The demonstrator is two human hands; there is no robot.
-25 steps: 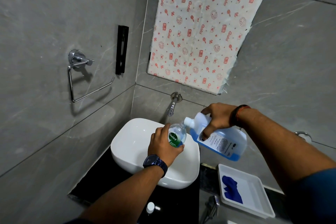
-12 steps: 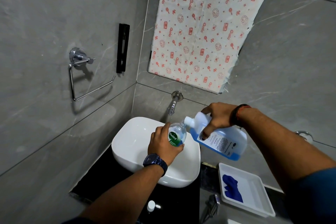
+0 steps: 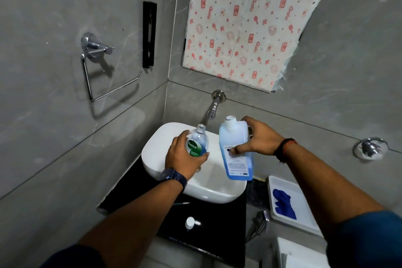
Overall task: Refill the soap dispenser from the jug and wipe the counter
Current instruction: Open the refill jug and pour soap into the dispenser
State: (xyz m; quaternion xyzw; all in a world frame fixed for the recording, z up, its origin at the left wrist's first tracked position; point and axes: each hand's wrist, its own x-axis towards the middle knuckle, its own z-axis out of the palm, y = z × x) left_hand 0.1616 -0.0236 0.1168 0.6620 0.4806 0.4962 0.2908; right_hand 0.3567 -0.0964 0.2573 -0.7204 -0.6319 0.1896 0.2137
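Note:
My left hand (image 3: 185, 159) grips a clear soap dispenser bottle (image 3: 197, 141) with a green label, upright and uncapped, over the white basin (image 3: 156, 148). My right hand (image 3: 258, 139) holds the translucent jug (image 3: 236, 154) of blue liquid by its handle. The jug stands upright to the right of the bottle, its open spout at the top and apart from the bottle's mouth. A white pump cap (image 3: 190, 222) lies on the black counter (image 3: 217, 222) in front of the basin. A blue cloth (image 3: 283, 203) lies in a white tray (image 3: 304, 222) at the right.
A wall tap (image 3: 214, 106) juts out above the basin. A chrome towel ring (image 3: 97, 67) hangs on the left wall and a chrome knob (image 3: 369, 148) sits on the right wall. Patterned paper (image 3: 245, 19) covers the area above the tap.
The jug was tilted with its spout at the bottle's mouth; it is now tipped back upright and has moved away to the right. The bottle stays in my left hand.

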